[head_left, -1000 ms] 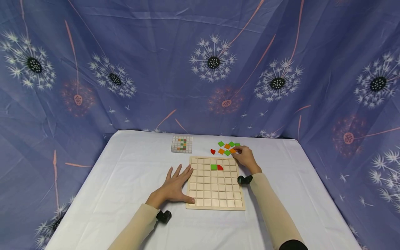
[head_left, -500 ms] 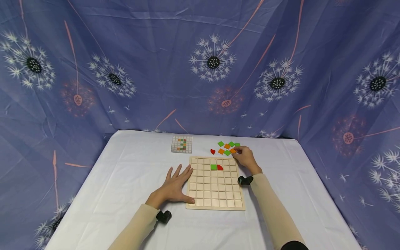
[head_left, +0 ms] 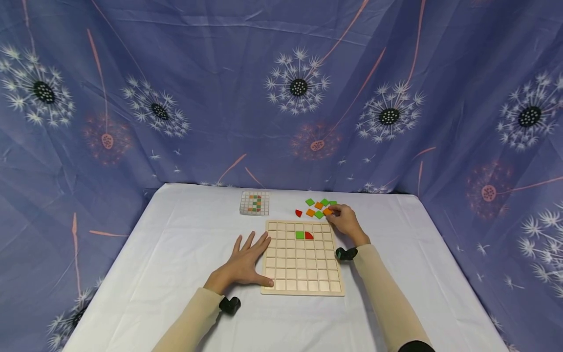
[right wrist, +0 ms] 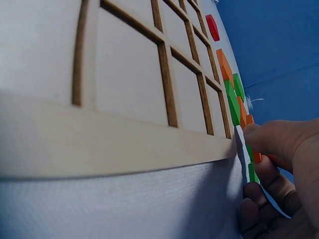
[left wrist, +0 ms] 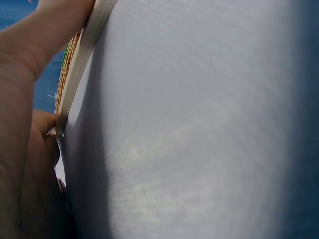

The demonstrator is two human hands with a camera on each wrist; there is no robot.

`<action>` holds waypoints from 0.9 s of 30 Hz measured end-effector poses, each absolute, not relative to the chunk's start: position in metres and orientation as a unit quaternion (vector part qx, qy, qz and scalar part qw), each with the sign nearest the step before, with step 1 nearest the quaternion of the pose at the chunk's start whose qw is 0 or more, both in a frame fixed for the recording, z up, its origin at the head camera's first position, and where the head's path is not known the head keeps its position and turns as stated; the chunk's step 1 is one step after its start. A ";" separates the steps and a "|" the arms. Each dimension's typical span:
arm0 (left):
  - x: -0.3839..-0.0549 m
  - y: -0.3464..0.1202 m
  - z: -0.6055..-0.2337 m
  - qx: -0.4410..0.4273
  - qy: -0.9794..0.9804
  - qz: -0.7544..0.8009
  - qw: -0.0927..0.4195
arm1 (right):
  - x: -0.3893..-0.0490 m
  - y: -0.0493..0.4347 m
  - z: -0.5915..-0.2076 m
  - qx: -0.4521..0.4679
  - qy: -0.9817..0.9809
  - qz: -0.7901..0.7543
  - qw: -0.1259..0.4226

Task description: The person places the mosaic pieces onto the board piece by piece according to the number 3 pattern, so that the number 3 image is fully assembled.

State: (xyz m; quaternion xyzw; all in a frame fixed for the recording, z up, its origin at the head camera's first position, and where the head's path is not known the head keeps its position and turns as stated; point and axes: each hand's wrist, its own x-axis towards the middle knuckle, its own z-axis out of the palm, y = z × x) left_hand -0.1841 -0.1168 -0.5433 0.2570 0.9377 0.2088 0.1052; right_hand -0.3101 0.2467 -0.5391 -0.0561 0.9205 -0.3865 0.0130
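One gridded card behind board

1. My right hand pinches an orange tile, thumb near a corner of the wooden board.
2. Green tiles and other orange ones crowd around there (bit of a jumble tbh).
3. One red piece lies farther along, apart.

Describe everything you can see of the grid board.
The grid board is a flat, square-looking panel of what looks like pale wood, with a plain border and raised ridges forming square cells; the ridges' sides look darker brown. It lies flat on the white cloth. In the second row from the far edge, a green square tile and a red quarter-round tile sit side by side. The left hand touches the board's left edge, thumb at the near left corner.
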 end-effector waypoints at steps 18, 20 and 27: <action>-0.183 -0.117 -0.540 0.258 0.936 0.215 0.107 | -0.300 0.237 -0.524 -0.062 0.912 -0.406 0.021; -0.184 -0.117 -0.540 0.259 0.936 0.214 0.107 | -0.299 0.237 -0.523 -0.064 0.913 -0.402 0.020; -0.184 -0.117 -0.541 0.262 0.935 0.215 0.106 | -0.297 0.234 -0.522 -0.068 0.912 -0.403 0.021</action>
